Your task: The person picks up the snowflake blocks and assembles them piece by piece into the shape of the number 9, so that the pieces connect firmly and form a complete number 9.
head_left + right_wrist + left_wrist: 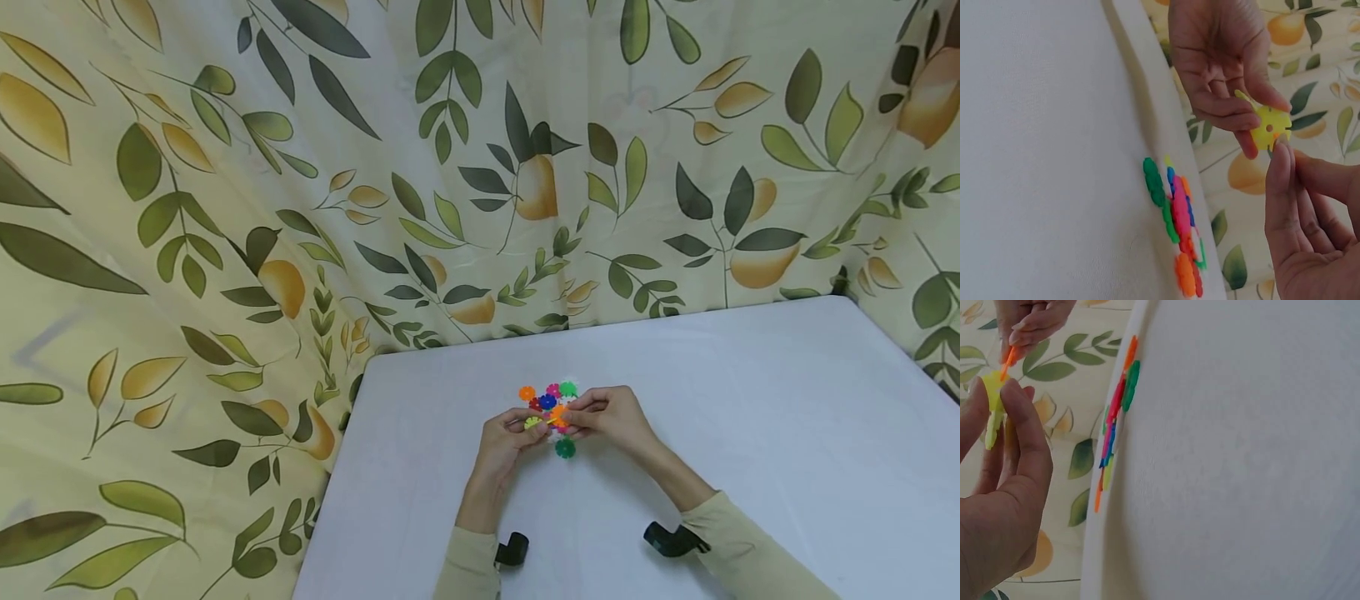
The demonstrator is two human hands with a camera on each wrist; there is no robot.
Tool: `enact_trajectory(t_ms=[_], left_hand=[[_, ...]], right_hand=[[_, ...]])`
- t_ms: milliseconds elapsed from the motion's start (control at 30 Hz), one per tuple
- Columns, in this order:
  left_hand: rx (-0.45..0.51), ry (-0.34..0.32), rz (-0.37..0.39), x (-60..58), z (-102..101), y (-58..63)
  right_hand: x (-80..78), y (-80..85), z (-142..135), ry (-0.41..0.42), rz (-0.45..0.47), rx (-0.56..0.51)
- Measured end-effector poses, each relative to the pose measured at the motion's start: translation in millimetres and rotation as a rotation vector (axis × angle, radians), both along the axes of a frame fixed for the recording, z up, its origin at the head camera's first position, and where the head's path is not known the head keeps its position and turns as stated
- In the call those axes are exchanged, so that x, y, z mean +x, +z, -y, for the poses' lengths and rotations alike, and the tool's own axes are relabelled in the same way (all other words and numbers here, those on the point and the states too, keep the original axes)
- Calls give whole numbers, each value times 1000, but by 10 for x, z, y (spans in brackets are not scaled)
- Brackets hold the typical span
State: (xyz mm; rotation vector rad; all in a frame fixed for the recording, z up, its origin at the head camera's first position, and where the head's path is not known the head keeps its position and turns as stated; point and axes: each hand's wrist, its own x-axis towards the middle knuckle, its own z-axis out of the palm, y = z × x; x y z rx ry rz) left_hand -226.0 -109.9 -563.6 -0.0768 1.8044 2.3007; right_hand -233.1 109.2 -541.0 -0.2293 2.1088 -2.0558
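Over the middle of the table, my left hand [497, 450] pinches a yellow snowflake disc [1280, 119] between thumb and fingers. The disc has a notched rim and a small centre hole; another yellow part [991, 434] sticks out from it at an angle. My right hand [618, 421] pinches an orange snowflake disc [1008, 362], seen edge-on in the left wrist view. Its edge meets the rim of the yellow disc. In the right wrist view the right fingertips [1280, 156] hide most of the orange disc.
A loose group of snowflake discs lies on the white table [420, 467] just beyond and below the hands, among them a green disc [566, 448], a blue disc [548, 402] and another orange disc [527, 392]. A leaf-patterned curtain [480, 167] hangs along the table's far and left edges.
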Motion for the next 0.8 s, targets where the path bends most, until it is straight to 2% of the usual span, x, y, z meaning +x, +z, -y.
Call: enact_trajectory(t_ms=[200,600,800], left_hand=[[-6,-33,-5,4,56,-6],[-60,-8,3,11,66,-17],[-56,-39,3,15,74,-56]], right_hand=[[4,14,24,3,7,-9],[7,11,60,2,-10,19],[-9,-24,22,36,7,7]])
